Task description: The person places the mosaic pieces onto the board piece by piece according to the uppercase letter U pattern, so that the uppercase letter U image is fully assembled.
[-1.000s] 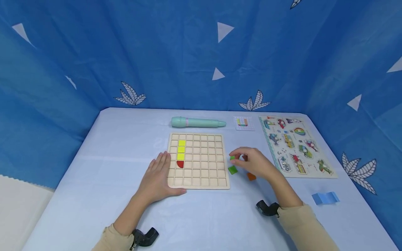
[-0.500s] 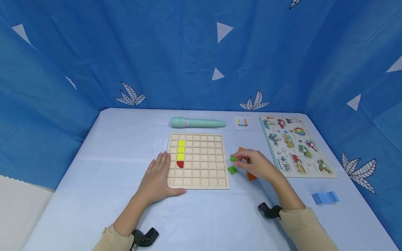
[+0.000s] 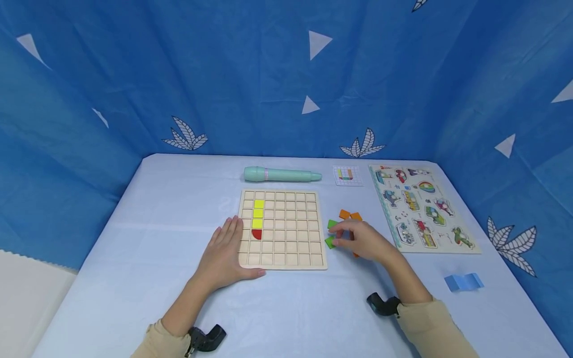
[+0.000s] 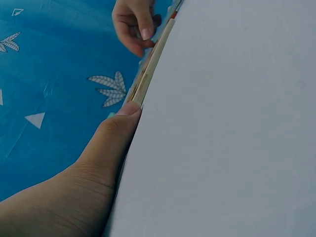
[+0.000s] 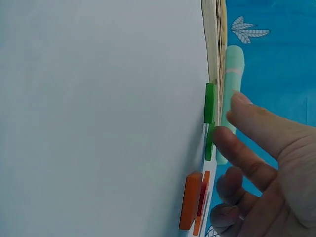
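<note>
A wooden grid board (image 3: 286, 251) lies in the middle of the table, with three yellow squares (image 3: 258, 213) in a column and a red quarter-round piece (image 3: 257, 234) below them. My left hand (image 3: 222, 261) rests at its left edge, fingers straight, thumb along the front edge. Right of the board, my right hand (image 3: 360, 240) hovers over loose tiles, thumb and index finger apart with nothing between them. Just by its fingertips lie two green squares, the near one (image 3: 330, 242) and the far one (image 3: 333, 223). Orange squares (image 3: 344, 214) sit behind the hand, and another orange tile (image 5: 191, 201) is partly hidden under it.
Behind the board lies a mint-green pen-shaped stick (image 3: 282, 174), beside a small pattern card (image 3: 347, 176). A picture puzzle board (image 3: 423, 209) occupies the right side. Nearer the right edge is a folded blue piece (image 3: 464, 282). A blue curtain (image 3: 259, 74) surrounds the table.
My right hand has shifted slightly toward me, from the far green square to the near one, uncovering the orange squares behind. The left hand and board have stayed put.
</note>
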Demonstrator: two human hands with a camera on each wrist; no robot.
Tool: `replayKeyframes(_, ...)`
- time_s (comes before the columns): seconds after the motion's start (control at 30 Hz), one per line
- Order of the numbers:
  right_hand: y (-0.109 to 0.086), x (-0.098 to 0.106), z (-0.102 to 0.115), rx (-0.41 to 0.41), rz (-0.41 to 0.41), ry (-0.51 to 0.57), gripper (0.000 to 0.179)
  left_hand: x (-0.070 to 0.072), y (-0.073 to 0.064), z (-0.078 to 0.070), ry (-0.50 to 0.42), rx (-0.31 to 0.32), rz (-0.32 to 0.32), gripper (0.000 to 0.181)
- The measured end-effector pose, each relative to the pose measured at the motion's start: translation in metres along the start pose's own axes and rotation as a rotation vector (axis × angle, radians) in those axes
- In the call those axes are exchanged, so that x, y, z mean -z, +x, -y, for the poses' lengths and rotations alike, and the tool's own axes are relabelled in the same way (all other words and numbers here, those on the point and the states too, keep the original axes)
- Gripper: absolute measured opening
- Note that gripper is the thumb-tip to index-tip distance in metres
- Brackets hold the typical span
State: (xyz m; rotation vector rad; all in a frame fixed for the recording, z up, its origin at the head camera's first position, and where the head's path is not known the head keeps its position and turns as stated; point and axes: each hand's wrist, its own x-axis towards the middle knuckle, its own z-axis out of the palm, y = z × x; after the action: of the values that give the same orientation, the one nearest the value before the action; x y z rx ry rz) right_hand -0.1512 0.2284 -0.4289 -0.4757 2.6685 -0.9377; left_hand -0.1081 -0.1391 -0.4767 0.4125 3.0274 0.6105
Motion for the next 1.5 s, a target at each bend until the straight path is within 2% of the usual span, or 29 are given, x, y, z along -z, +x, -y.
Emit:
replayKeyframes(0.5,0.0018,-0.0060,0.0020,-0.001,0.021,-0.041,0.028,0.0007,-0.0005,-0.0009,0.003,0.008,0.004,0.140)
replayKeyframes(0.83,0.0032,-0.0064,0.0014,-0.008,0.012,-0.063,0.021,0.0007,-0.0001,-0.0002,0.003,0.006,0.010,0.140)
replayKeyframes(1.17,0.0016,-0.0029,0.0020,-0.021,0.002,-0.002,0.016,0.0013,-0.0005,-0.0004,0.000,0.002,0.004,0.140)
replayKeyframes(1.37,0.0044,0.0014,0.0056,0.026,-0.056,0.043,0.016,0.0011,-0.0002,-0.0003,-0.002,0.004,0.003,0.141)
replayKeyframes(1.5,0.0078,0.0028,0.0095,0.052,-0.060,0.051,0.016,0.0000,0.0000,0.0009,0.002,0.000,-0.002,0.141)
